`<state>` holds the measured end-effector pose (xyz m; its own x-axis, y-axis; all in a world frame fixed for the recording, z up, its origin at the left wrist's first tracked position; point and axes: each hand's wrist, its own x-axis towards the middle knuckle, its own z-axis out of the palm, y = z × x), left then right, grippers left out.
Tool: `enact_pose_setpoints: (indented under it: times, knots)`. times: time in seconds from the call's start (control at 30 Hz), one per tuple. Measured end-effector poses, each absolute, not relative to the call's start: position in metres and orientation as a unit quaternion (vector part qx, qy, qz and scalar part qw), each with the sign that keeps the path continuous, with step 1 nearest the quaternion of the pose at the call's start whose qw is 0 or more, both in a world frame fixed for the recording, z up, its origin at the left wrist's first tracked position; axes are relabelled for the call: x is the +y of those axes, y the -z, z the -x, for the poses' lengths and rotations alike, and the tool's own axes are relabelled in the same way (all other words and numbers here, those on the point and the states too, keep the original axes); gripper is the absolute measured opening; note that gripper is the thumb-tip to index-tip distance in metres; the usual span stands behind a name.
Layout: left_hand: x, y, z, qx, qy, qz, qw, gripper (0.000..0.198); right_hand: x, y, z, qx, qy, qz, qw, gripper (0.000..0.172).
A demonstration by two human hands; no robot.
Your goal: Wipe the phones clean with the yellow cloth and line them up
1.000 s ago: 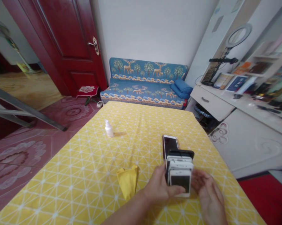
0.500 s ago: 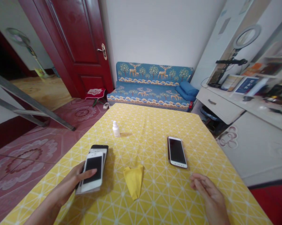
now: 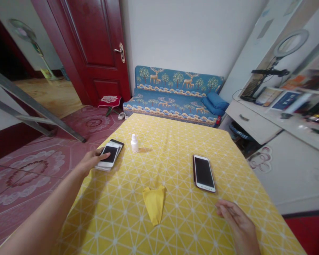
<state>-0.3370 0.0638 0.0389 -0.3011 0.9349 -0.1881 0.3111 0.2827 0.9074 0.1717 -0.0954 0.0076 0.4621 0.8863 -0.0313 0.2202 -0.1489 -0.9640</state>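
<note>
**Left hand (image 3: 90, 161) gripped a stack of flat white and black smartphones (image 3: 110, 156)**

The right hand (image 3: 240, 225) was over the near part of the yellow, white-lined, cloth-covered desk (image 3: 186, 228), its fingers half-open in a loose curl and visibly empty. To its left lay a small piece of plain yellow fabric (image 3: 154, 205). Just beyond the right hand, a white-framed rectangular smartphone (image 3: 204, 173) lay face up, its screen dark. At the desk's left edge, the left hand's fingers were closed on the stack's left side, thumb across the top screen; whether the stack touched the desk could not be told. Right of the stack, a small white plastic bottle (image 3: 134, 144) stood upright. Farther off was a blue fabric sofa (image 3: 172, 97) printed with deer and trees.
</note>
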Motion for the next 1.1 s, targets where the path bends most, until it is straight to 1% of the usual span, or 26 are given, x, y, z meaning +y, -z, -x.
enact_pose_setpoints:
  times: [0.13,0.23,0.33,0.6,0.7,0.8,0.87,0.9,0.93,1.0,1.03,1.1]
  knots:
    - [0.088,-0.028,0.339,0.725,-0.374,-0.48,0.323,0.046,-0.095,-0.01,-0.17,-0.402,-0.32,0.69,0.509,0.042]
    - [0.095,-0.024,0.338,0.743,-0.357,-0.497,0.272,0.043,-0.095,-0.008,-0.171,-0.406,-0.318,0.689,0.509,0.041]
    - [0.097,-0.022,0.336,0.752,-0.334,-0.522,0.226,0.045,-0.095,-0.005,-0.173,-0.413,-0.321,0.685,0.507,0.04]
    - [0.096,-0.011,0.314,0.728,-0.3,-0.599,0.144,0.054,-0.096,0.003,-0.174,-0.419,-0.329,0.68,0.504,0.04]
    - [0.092,-0.009,0.31,0.726,-0.3,-0.607,0.124,0.055,-0.093,0.008,-0.175,-0.423,-0.309,0.691,0.498,0.042]
    - [0.079,-0.016,0.299,0.743,-0.36,-0.561,0.057,0.058,-0.077,0.011,-0.181,-0.466,-0.256,0.703,0.473,0.044]
    - [0.065,-0.026,0.278,0.712,-0.473,-0.518,-0.019,0.052,-0.056,0.009,-0.188,-0.502,-0.208,0.711,0.446,0.047]
    - [0.057,-0.032,0.262,0.674,-0.525,-0.52,-0.027,0.048,-0.043,0.006,-0.191,-0.513,-0.192,0.718,0.429,0.051]
    - [0.049,-0.037,0.242,0.627,-0.557,-0.544,0.007,0.044,-0.029,0.002,-0.193,-0.517,-0.188,0.726,0.414,0.054]
    - [0.033,-0.042,0.194,0.546,-0.554,-0.608,0.158,0.036,-0.001,-0.008,-0.193,-0.507,-0.204,0.753,0.366,0.058]
    - [0.026,-0.041,0.167,0.517,-0.526,-0.627,0.251,0.037,0.011,-0.013,-0.191,-0.507,-0.205,0.765,0.339,0.055]
    - [0.017,-0.031,0.114,0.467,-0.464,-0.611,0.44,0.052,0.029,-0.024,-0.184,-0.52,-0.207,0.774,0.297,0.044]
